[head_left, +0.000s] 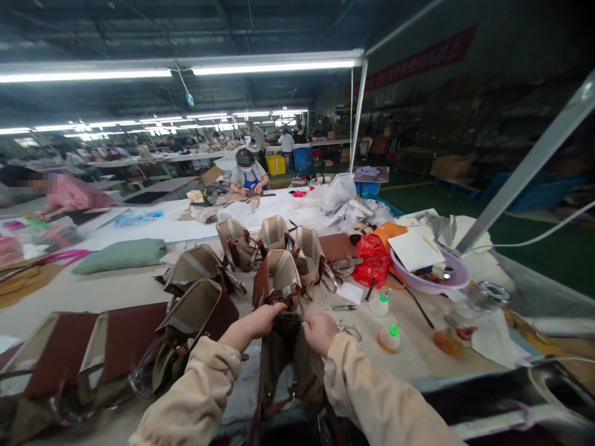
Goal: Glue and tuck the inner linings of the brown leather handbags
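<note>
The left hand [260, 318] and the right hand [321, 332] are both at the dark olive bag [307, 375], which is in front of the person, at the near side of the surface [413, 362]. The grip of the left hand is pinching the upper part of this bag, and the grip of the right hand is pinching it also, a little to the right, so the cloth is held between them. Both wrists come from loose beige sleeves [367, 387].

Just beyond the hands stands an open brown bag [283, 271] with pale lining, and near it there are more bags of similar kind. To the left, other brown bags [125, 341] lie in a row. On the right side, two bottles with green caps [389, 338] stand near a pair of snips [344, 308]. Farther is a red plastic bag [373, 260], just beside a purple basin [454, 280]. A green cushion [121, 256] lies at the left, and across the surface a co-worker in a blue apron [251, 183] bends over some brown pieces
</note>
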Demonstrator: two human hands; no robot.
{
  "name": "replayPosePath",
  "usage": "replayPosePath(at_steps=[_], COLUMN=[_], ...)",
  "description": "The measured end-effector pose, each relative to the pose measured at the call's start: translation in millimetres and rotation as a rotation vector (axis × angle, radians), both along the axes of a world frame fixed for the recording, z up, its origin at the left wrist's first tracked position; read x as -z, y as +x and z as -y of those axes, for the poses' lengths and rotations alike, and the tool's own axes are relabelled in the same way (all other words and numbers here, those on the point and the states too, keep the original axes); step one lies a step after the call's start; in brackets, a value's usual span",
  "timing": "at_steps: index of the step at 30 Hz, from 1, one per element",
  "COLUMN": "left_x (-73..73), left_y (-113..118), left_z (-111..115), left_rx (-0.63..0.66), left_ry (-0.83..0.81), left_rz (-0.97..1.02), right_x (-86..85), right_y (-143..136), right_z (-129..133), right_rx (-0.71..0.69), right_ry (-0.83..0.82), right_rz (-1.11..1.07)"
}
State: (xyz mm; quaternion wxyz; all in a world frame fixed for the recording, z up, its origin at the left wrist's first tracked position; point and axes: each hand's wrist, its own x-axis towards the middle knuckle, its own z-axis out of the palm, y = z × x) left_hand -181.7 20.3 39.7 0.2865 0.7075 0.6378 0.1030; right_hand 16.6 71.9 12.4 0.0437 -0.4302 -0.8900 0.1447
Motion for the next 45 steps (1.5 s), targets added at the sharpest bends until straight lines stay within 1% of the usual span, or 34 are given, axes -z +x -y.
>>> replayPosePath(at_steps=[2, 5, 7, 9, 11, 14, 18, 22, 27, 31, 35, 41, 45], left_x=[3.3, 7.5, 11.0, 16.6, 22.8, 28.5, 27.6, 25.9, 28.5, 31.4, 32.3, 32.0, 33.4], left_y=[9, 28, 37, 40, 40, 37, 38, 40, 45, 49, 51, 50, 49], left_z=[7, 17, 23, 28, 31, 32, 29, 25, 22, 21, 19, 18, 16], left_rx=[-0.005, -0.064, -0.116, -0.155, -0.179, -0.174, -0.167, -0.204, -0.254, -0.297, -0.335, -0.369, -0.367], left_ry=[0.05, 0.278, 0.407, 0.45, 0.458, 0.444, 0.41, 0.381, 0.369, 0.364, 0.364, 0.362, 0.366], left_rz=[0.013, 0.029, -0.002, -0.059, -0.116, -0.166, -0.176, -0.192, -0.218, -0.249, -0.272, -0.282, -0.257], right_x=[2.4, 2.5, 0.5, -1.5, -2.3, -0.3, 4.5, 8.6, 13.1, 14.7, 16.4, 17.9, 17.0], right_y=[3, 7, 9, 9, 9, 8, 10, 12, 10, 4, -2, -6, -7], right_z=[7, 13, 14, 14, 14, 15, 18, 18, 12, 3, -2, -2, 0], right_rx=[-0.015, -0.034, -0.037, -0.038, -0.042, -0.048, -0.052, -0.063, -0.095, -0.124, -0.122, -0.134, -0.112], right_ry=[0.006, 0.016, 0.029, 0.045, 0.06, 0.075, 0.089, 0.101, 0.111, 0.135, 0.155, 0.208, 0.216], right_rz=[0.002, 0.014, 0.019, 0.015, 0.004, -0.012, -0.012, -0.026, -0.102, -0.114, -0.133, -0.14, -0.157])
